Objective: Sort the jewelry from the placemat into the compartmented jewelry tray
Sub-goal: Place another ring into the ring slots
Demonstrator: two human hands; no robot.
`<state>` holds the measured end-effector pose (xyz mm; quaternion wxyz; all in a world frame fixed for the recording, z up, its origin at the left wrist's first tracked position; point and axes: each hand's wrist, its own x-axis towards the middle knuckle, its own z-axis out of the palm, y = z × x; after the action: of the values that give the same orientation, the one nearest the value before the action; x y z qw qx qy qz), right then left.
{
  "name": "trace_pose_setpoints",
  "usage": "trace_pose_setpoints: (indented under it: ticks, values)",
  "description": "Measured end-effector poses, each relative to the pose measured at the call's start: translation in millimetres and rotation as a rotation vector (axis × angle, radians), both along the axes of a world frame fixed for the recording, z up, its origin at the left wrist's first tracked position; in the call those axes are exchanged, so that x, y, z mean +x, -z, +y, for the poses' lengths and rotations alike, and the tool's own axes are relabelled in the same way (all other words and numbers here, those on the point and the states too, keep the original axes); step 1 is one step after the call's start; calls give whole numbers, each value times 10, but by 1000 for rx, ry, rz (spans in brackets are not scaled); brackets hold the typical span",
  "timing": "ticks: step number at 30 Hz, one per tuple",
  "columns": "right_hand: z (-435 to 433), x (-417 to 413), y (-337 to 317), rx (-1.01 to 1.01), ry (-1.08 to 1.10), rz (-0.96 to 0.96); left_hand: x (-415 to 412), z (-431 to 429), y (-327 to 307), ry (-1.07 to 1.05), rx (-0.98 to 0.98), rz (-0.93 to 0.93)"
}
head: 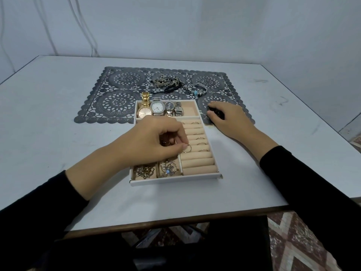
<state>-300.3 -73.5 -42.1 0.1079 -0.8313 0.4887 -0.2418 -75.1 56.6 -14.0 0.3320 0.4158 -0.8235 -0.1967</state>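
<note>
I stand by the counter, and on its far half lies a dark lace placemat. The white jewelry tray sits in the middle of the counter, and its far edge lies over the near edge of the placemat.

From the left comes an arm in a black sleeve. The left hand is over the middle of the tray. Its thumb and fingers are bent together and pinch a thin ring, which touches the left end of the beige ring rolls on the right side of the tray. Some more rings stand in the slots farther back.

In the two small compartments at the near left corner of the tray lie tangled shiny pieces. In the long compartment at the far edge lie four watches side by side: a gold watch on the left, a white-dial watch beside it, then two smaller silver watches.

Behind the tray, on the placemat, there is a heap of chains, and to the right of it a silver bangle with blue beads.

The right hand rests on the near right corner of the placemat, just beside the tray. Its fingers curl round a small dark piece; what this piece is, I cannot tell.
</note>
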Motion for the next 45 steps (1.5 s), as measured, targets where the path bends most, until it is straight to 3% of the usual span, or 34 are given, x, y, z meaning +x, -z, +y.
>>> trace_pose_setpoints:
  ticks: [18,29,38,45]
  values:
    - [-6,2,3,30,11,4,-13,-12,-59,4,77,-85]
    - [-9,-3,6,26,9,0,-46,-54,-130,-74,389,17]
    - [-8,-10,-7,29,6,-7,-67,-122,-176,-78,459,-26]
    - [1,-17,-25,66,15,-61,-23,-72,-171,-68,390,-2]
